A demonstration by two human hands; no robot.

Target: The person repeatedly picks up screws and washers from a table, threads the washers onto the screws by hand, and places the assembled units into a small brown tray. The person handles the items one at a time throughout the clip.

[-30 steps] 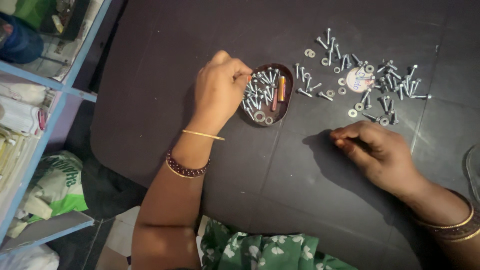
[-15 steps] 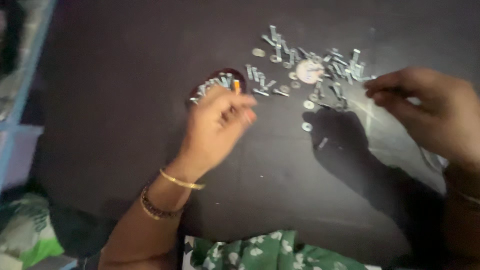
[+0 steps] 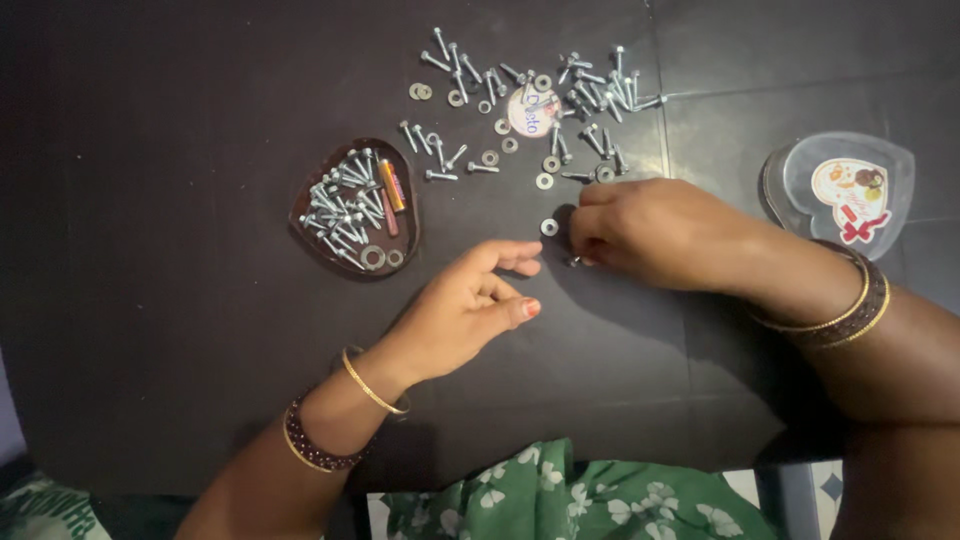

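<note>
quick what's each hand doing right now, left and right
Left hand: open, fingers loosely curled, holding nothing, resting on the dark table.
Right hand: fingertips pinched on a small bolt beside a washer.

Two hands point(image 3: 560, 270), two heart-shaped trays point(image 3: 310, 215), many screws point(image 3: 590, 95)

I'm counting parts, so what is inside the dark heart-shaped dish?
The heart-shaped dish holds a heap of silver screws, two washers and an orange stick-like piece. Anything beneath the heap is covered.
</note>
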